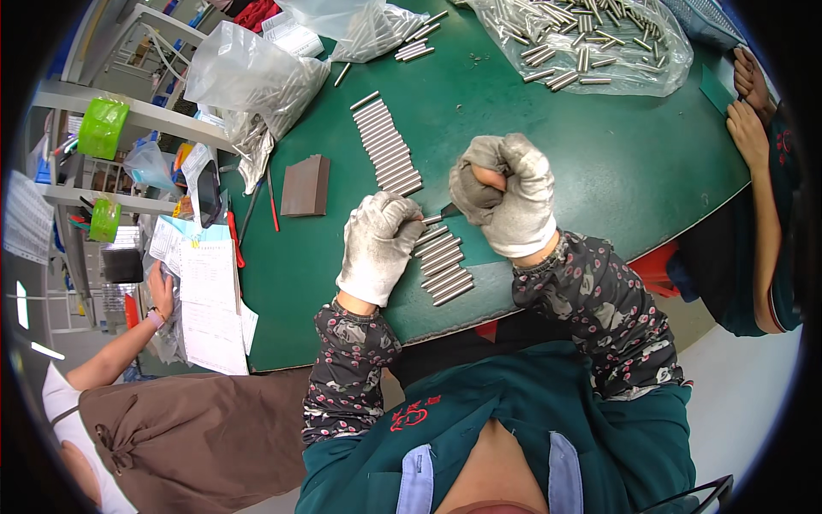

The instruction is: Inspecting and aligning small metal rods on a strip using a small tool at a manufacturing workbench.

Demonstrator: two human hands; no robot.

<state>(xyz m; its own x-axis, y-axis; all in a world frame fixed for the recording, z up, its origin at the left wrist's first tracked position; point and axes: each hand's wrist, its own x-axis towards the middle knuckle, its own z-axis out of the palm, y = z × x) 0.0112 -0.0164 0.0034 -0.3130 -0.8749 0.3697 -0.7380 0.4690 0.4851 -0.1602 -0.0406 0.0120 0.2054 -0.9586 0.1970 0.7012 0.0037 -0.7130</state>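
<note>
My left hand (377,244), in a whitish work glove, is closed with its fingertips at the left end of a short metal pin (432,219), which it appears to pinch. My right hand (507,195), gloved and greyed with dirt, makes a fist around a small dark tool (449,210). Only the tool's tip shows, close to the pin's right end; whether they touch I cannot tell. A bare fingertip pokes out of the right glove. Below the hands lies a slanting row of metal pins (443,264), and a longer row (385,141) runs up and away beyond the left hand.
A brown block-like stack (305,186) rests on the green table (582,163), left of the rows. Plastic bags (248,77) and a sheet heaped with pins (591,43) lie at the back. Papers (208,295) and red-handled tools (233,240) are left. Co-workers are at both sides.
</note>
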